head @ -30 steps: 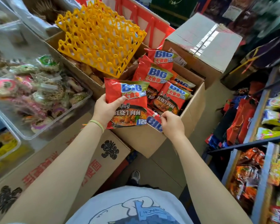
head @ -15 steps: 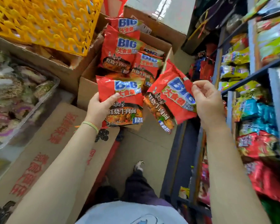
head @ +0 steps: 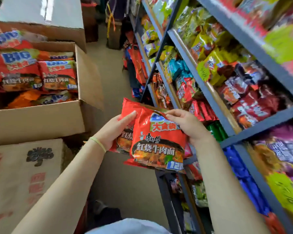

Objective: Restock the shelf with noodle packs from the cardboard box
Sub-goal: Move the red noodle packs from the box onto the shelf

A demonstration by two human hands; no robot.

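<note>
Two red noodle packs are stacked together in front of the shelf. The front noodle pack (head: pixel 157 144) faces me, and the back noodle pack (head: pixel 125 141) peeks out at its left. My left hand (head: pixel 116 130) grips their left side and my right hand (head: pixel 188 125) pinches the front pack's top right edge. The open cardboard box (head: pixel 41 120) at the left holds several more red noodle packs (head: pixel 57 75). The grey metal shelf (head: pixel 201 88) rises at the right, full of snack and noodle bags.
A closed printed carton (head: pixel 24 174) lies below the open box. Another closed box (head: pixel 46 12) stands behind it. A narrow strip of floor (head: pixel 112 76) runs between the boxes and the shelf. Red bags (head: pixel 254 105) fill the shelf tier beside my right hand.
Both hands carried their packs away from the box to the right and brought them together into one stack by the shelf. My view swung right toward the shelf.
</note>
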